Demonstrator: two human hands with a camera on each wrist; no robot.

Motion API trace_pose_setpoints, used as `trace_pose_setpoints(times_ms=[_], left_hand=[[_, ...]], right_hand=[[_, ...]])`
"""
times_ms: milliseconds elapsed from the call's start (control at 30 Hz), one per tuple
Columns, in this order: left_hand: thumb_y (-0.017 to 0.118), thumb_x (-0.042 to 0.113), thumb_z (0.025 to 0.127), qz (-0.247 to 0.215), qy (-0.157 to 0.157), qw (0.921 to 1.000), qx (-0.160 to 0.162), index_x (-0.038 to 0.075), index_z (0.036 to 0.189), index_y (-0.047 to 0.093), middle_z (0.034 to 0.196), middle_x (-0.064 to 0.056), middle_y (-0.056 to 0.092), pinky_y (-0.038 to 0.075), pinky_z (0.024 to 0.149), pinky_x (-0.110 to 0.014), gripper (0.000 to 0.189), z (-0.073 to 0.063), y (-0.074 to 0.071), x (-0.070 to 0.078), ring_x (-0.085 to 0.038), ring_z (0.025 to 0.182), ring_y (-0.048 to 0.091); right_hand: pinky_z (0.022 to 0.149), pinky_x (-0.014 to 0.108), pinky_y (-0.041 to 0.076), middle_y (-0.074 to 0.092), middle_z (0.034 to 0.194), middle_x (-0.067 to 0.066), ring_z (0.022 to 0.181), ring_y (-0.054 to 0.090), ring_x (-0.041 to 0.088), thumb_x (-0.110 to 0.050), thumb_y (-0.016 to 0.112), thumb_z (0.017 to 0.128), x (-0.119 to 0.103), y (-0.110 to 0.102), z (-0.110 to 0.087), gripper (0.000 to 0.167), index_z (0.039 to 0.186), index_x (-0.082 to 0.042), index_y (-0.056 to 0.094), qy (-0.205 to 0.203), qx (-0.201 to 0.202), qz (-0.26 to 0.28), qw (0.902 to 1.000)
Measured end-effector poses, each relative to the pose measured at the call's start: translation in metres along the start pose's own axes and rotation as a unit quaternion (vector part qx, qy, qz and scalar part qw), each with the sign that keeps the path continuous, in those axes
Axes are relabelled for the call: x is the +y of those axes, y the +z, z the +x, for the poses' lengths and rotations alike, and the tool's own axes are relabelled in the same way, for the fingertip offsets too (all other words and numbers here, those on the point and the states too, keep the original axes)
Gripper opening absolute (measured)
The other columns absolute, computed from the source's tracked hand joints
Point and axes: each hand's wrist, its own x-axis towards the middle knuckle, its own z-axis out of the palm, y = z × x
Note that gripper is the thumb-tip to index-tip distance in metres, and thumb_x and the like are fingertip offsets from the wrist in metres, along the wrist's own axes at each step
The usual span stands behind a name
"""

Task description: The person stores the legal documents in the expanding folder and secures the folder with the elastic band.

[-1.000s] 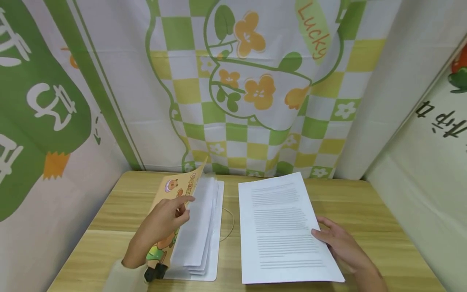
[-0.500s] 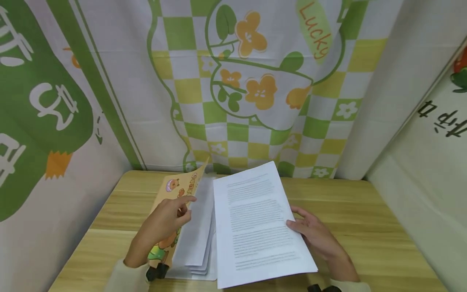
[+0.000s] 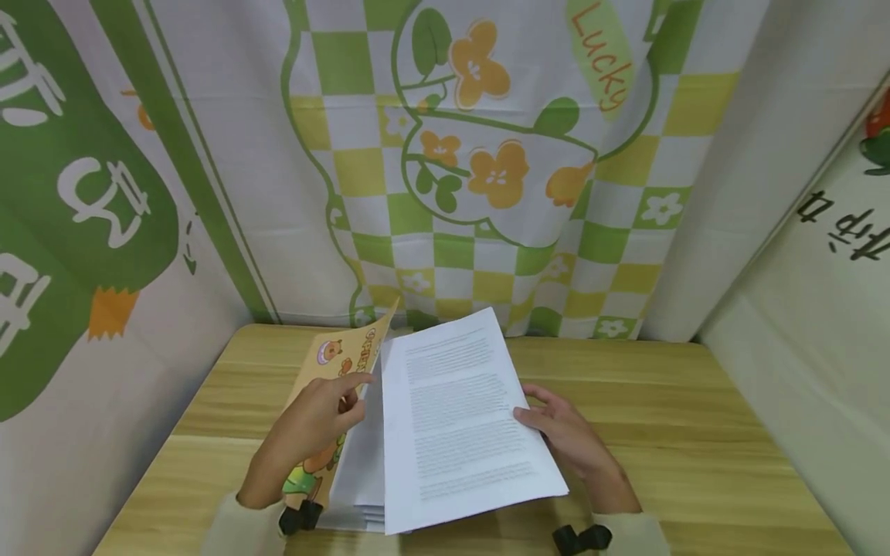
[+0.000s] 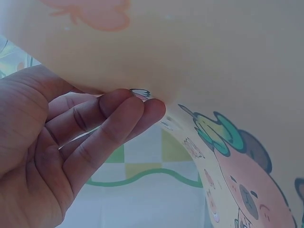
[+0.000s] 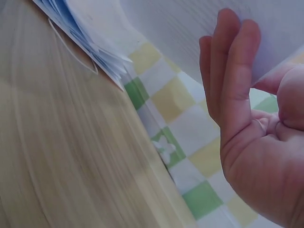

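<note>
A file folder with a tan cartoon cover (image 3: 348, 351) lies on the left of the table, its cover lifted partway. My left hand (image 3: 313, 417) pinches the edge of that cover; the left wrist view shows thumb and fingertips meeting at it. White sheets (image 3: 371, 455) lie inside the folder. My right hand (image 3: 566, 432) holds a printed sheet (image 3: 459, 417) by its right edge, thumb on top and fingers beneath, as the right wrist view also shows. The sheet is tilted and overlaps the folder's inside pages, hiding most of them.
Under everything is a wooden table (image 3: 660, 432). A checkered cloth curtain (image 3: 501, 255) hangs at its back edge, with printed cloth on both sides. In the right wrist view, an elastic cord loop (image 5: 71, 50) hangs from the folder's edge.
My right hand has carried the printed sheet leftward from the table's right half to over the open folder. The left hand and the lifted cover have stayed put.
</note>
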Motion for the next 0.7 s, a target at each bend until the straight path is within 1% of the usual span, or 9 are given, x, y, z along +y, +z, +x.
trace_pose_setpoints(times_ms=[133, 233, 333, 433, 600, 700], left_hand=[[0.067, -0.003, 0.093, -0.007, 0.008, 0.9999, 0.001, 0.000, 0.127, 0.069, 0.067, 0.014, 0.048, 0.035, 0.050, -0.021, 0.034, -0.001, 0.000, 0.001, 0.003, 0.051, 0.031], [0.066, -0.003, 0.093, -0.006, 0.010, 0.9999, -0.001, -0.001, 0.127, 0.068, 0.067, 0.013, 0.049, 0.034, 0.049, -0.021, 0.034, 0.000, 0.001, 0.001, 0.003, 0.051, 0.032], [0.066, -0.002, 0.092, 0.001, 0.006, 1.0000, -0.001, -0.002, 0.126, 0.068, 0.067, 0.013, 0.050, 0.036, 0.050, -0.021, 0.034, 0.000, 0.001, 0.001, 0.002, 0.052, 0.035], [0.066, -0.001, 0.092, 0.006, 0.001, 1.0000, -0.002, -0.001, 0.125, 0.069, 0.069, 0.013, 0.051, 0.039, 0.051, -0.022, 0.033, 0.001, 0.001, 0.001, 0.001, 0.053, 0.039], [0.065, 0.000, 0.092, 0.004, -0.008, 0.9999, -0.009, 0.000, 0.127, 0.068, 0.066, 0.013, 0.047, 0.034, 0.050, -0.021, 0.034, 0.001, 0.001, 0.001, 0.002, 0.052, 0.033], [0.065, 0.000, 0.093, 0.004, -0.012, 0.9999, -0.010, 0.001, 0.127, 0.068, 0.065, 0.013, 0.046, 0.033, 0.051, -0.021, 0.035, 0.001, 0.001, 0.001, 0.002, 0.052, 0.032]], right_hand=[[0.071, 0.037, 0.059, 0.071, 0.108, 0.022, 0.086, 0.073, 0.027, -0.014, 0.060, 0.104, 0.004, 0.005, 0.008, 0.054, 0.149, 0.008, 0.039, -0.003, 0.016, 0.005, 0.9999], [0.070, 0.036, 0.059, 0.071, 0.107, 0.022, 0.084, 0.073, 0.026, -0.013, 0.060, 0.104, 0.006, 0.010, 0.013, 0.053, 0.147, 0.010, 0.039, -0.005, 0.021, 0.009, 0.9997], [0.068, 0.035, 0.059, 0.072, 0.107, 0.020, 0.084, 0.073, 0.024, -0.012, 0.059, 0.104, 0.006, 0.016, 0.018, 0.054, 0.149, 0.009, 0.037, 0.001, 0.027, 0.020, 0.9994], [0.067, 0.033, 0.058, 0.072, 0.107, 0.017, 0.084, 0.073, 0.022, -0.012, 0.059, 0.104, 0.006, 0.021, 0.024, 0.055, 0.150, 0.008, 0.036, 0.011, 0.045, 0.029, 0.9985], [0.068, 0.031, 0.057, 0.072, 0.108, 0.017, 0.084, 0.073, 0.020, -0.011, 0.059, 0.103, 0.006, 0.027, 0.031, 0.055, 0.150, 0.006, 0.037, 0.019, 0.075, 0.036, 0.9963], [0.068, 0.031, 0.057, 0.071, 0.108, 0.019, 0.083, 0.073, 0.020, -0.009, 0.059, 0.103, 0.007, 0.031, 0.034, 0.054, 0.150, 0.007, 0.038, 0.018, 0.080, 0.043, 0.9957]])
